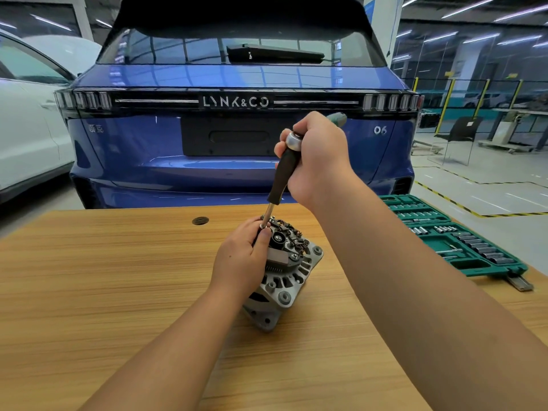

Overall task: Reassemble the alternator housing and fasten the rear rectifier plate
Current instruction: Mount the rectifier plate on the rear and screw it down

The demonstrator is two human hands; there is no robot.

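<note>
One alternator (284,274) mid tabletop (118,292), far from edges, left hand (240,259) pinching the driver tip, right hand (317,161) gripping one driver (283,173), one green socket tray (462,241) at right edge.

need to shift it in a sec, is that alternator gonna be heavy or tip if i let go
Probably heavy for its size: the alternator looks like cast metal. It stands on end on the table, with the left hand steadying it, so it may tip if released. The ribbed housing should give decent grip.
</note>
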